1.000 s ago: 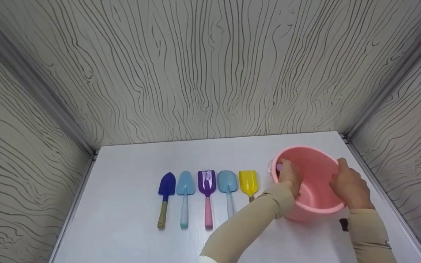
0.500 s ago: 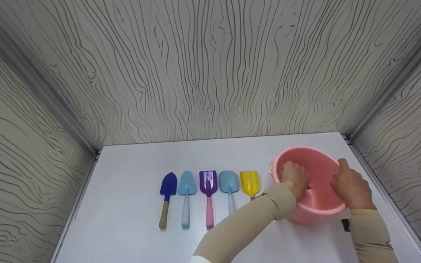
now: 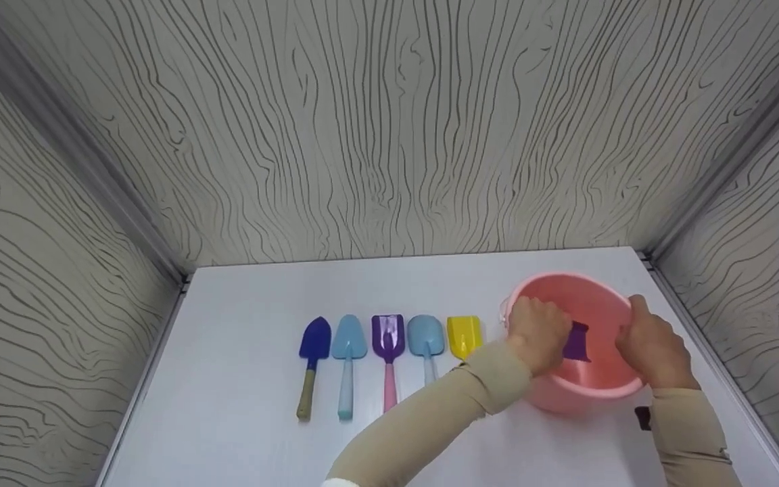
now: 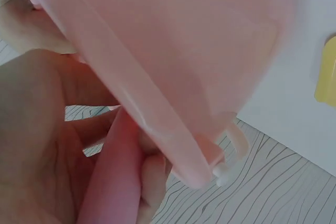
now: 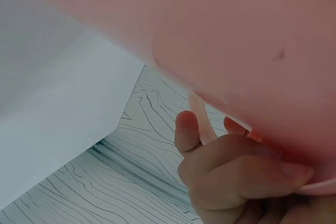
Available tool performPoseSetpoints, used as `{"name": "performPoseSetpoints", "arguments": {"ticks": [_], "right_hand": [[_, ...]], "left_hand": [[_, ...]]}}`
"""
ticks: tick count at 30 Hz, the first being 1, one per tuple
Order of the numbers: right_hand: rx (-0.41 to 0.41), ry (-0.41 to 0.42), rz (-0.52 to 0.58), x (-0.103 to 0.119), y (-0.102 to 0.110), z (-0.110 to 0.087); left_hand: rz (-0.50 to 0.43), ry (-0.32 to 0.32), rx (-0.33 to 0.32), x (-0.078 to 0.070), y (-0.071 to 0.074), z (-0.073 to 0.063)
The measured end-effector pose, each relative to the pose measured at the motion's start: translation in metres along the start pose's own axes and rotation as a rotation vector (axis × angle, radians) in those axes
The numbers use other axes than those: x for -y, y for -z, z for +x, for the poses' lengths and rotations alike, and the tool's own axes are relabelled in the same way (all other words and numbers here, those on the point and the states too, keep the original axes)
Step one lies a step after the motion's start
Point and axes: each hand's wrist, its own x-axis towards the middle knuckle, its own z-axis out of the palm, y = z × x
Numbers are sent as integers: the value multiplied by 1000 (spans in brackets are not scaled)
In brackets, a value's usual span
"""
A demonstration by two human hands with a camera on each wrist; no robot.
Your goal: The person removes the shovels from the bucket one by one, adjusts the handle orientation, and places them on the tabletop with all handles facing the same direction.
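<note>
At the right of the head view a pink bucket (image 3: 572,402) stands tilted, its mouth facing up and toward me. My right hand (image 3: 656,348) grips the bucket's right rim; in the right wrist view its fingers curl at the edge. My left hand (image 3: 538,335) is over the bucket's left rim and holds a toy shovel by its pink handle (image 4: 113,177). The shovel's purple blade (image 3: 576,341) shows inside the bucket, beyond the knuckles. A white-pink handle fitting (image 4: 223,169) sticks out from the rim in the left wrist view.
Left of the bucket, several shovels lie in a row: dark blue (image 3: 316,338), light blue (image 3: 349,338), purple (image 3: 388,335), another light blue (image 3: 426,335) and yellow (image 3: 464,335). My left sleeve covers some handles. A small dark object (image 3: 644,418) lies beside my right sleeve. Wood-grain walls surround the white table (image 3: 241,379).
My left hand has risen from deep inside the bucket to its left rim, and the purple shovel blade has come into sight. The right hand keeps gripping the rim.
</note>
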Motion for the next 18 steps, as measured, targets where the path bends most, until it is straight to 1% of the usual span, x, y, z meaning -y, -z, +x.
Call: {"name": "performPoseSetpoints", "arguments": {"ticks": [3, 7, 8, 11, 16, 18], "right_hand": [[11, -14, 6, 1, -1, 0], [16, -19, -1, 1, 3, 0], [19, -20, -1, 1, 4, 0], [19, -19, 10, 0, 5, -1], [33, -12, 34, 2, 4, 2], [35, -11, 25, 1, 4, 1]], "left_hand": [[-71, 8, 7, 3, 0, -8], [-182, 37, 31, 6, 4, -13], [-212, 45, 28, 7, 4, -14], [-295, 56, 4, 11, 3, -18], [-342, 65, -55, 27, -4, -26], [-361, 64, -84, 32, -9, -30]]}}
